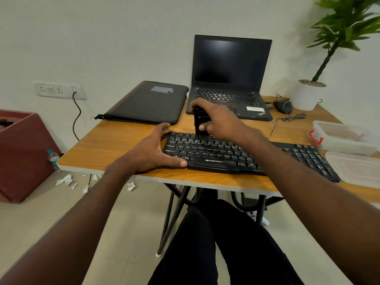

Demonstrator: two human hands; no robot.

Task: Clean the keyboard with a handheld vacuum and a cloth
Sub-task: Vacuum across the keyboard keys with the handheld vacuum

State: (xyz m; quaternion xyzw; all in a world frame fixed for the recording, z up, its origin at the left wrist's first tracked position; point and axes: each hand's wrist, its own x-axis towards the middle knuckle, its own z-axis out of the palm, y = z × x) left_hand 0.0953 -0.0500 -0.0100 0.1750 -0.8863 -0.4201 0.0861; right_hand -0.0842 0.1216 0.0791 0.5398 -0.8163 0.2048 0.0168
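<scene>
On the wooden folding table [115, 145], the black full-size keyboard [226, 155] lies at centre. At 12 o'clock stands the open black laptop [230, 79]; at 11 the black zippered folder [148, 101]; at 3 two clear plastic containers [345, 138]; at 1 the white-potted plant [308, 95].

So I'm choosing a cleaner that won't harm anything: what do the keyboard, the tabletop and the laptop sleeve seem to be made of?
Keyboard: looks like black matte plastic, with moulded keys and white printed legends. Tabletop: probably wood-grain laminate with a light edge band; the smooth sheen suggests it, solid wood cannot be excluded. Laptop sleeve: seemingly dark woven fabric or faux leather, with a stitched, zipped edge.
</scene>
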